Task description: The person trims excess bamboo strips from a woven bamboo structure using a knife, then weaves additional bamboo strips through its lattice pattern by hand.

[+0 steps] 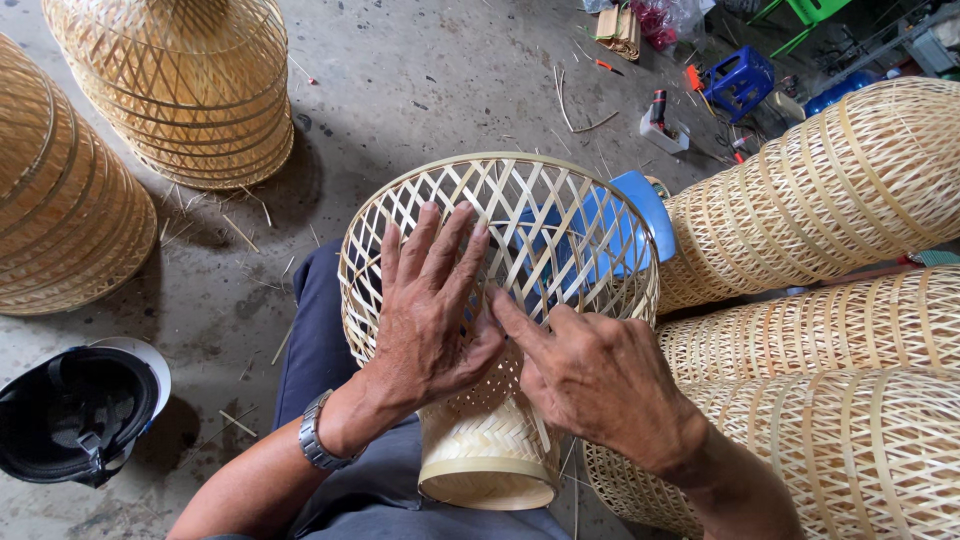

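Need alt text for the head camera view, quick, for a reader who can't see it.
Two bare hands work on an open-weave bamboo basket lying across the person's lap: left hand flat on the weave, right hand fingering a strip. Stacked finished baskets and a black helmet sit on the concrete floor.

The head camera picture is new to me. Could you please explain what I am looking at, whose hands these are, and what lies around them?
The one picture comes from a camera worn on a person's head, looking down at their own bare hands; there is no machine. The left hand, with a metal wristwatch, lies flat on an open-weave bamboo basket resting on the person's lap. The right hand touches the weave with its forefinger. Neither hand grips anything. On the concrete floor stand stacks of similar baskets, with more lying on the right. A dark helmet lies at lower left, and a blue stool stands farther off.
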